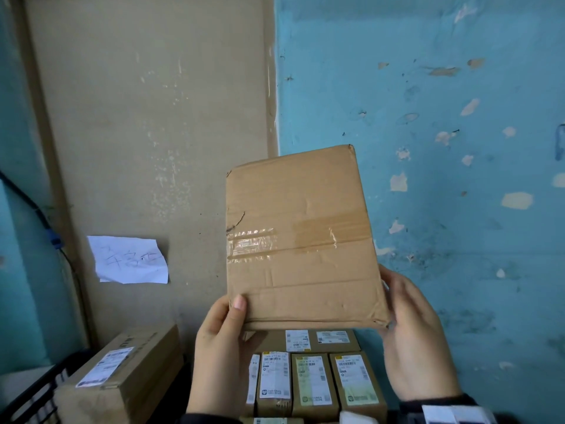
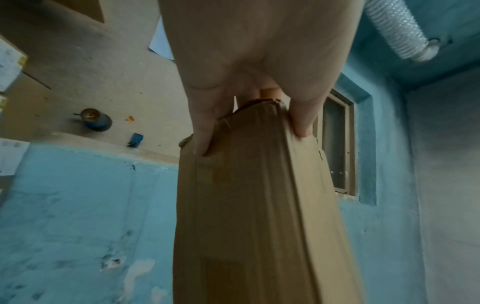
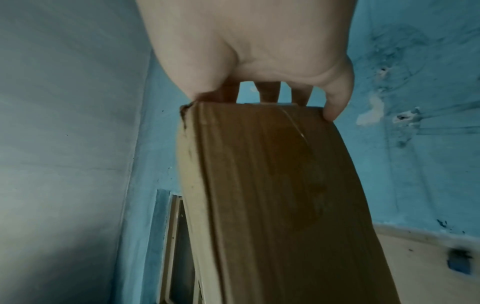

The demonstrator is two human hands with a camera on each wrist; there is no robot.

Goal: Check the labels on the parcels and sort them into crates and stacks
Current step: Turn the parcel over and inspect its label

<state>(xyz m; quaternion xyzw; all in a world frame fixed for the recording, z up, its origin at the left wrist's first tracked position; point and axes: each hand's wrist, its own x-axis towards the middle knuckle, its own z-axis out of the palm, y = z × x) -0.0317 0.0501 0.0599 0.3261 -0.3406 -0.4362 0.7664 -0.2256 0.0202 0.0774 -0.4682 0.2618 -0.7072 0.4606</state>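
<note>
the left hand (image 1: 218, 347) pinches the flat parcel (image 1: 301, 237) at its lower left corner, thumb in front, and the right hand (image 1: 412, 338) clasps its lower right corner, upright above the labelled boxes (image 1: 315, 381). no label shows on this side, so turn it over gently, keeping both corners held. open room lies above; the blue wall (image 1: 443, 117) stands behind.

Below, small labelled parcels (image 1: 315, 381) stand packed side by side in rows, touching one another, while a larger labelled carton (image 1: 122, 374) sits apart at the left against a black crate rim (image 1: 33, 393); their supporting surface is hidden.
</note>
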